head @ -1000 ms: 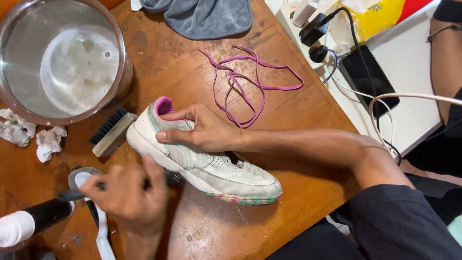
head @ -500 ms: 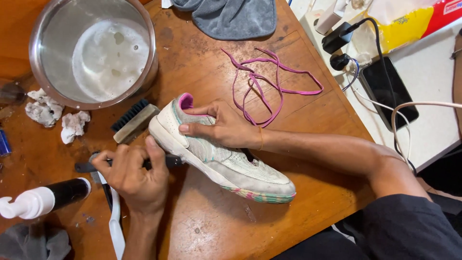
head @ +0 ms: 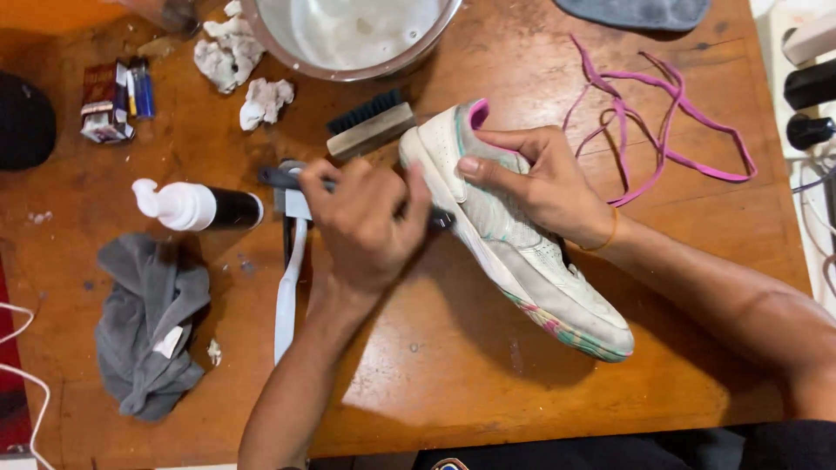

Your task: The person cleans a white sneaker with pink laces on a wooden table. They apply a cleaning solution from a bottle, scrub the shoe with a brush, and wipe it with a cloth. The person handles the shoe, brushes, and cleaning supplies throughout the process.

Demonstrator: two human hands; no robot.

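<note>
A white sneaker [head: 531, 261] with a pink heel lining and a multicoloured sole lies on its side on the wooden table [head: 453, 383]. My right hand [head: 540, 178] presses down on its heel and upper. My left hand [head: 366, 222] is closed around a dark brush handle [head: 283, 177] whose far end meets the sneaker's side; the bristles are hidden by my fingers. A wooden scrub brush [head: 370, 126] lies just above my left hand, and a white toothbrush [head: 287, 287] lies under it.
A metal bowl [head: 348, 35] of soapy water stands at the top. A pink lace [head: 644, 122] lies right of the sneaker. A foam bottle [head: 196, 206], grey rag [head: 148, 322], crumpled tissues [head: 235, 70] and small packets [head: 113, 100] lie on the left.
The view has shifted so that everything sits higher and more to the right. My left hand has moved up and right, bringing the brush against the sneaker's side. My right hand stays on the heel.
</note>
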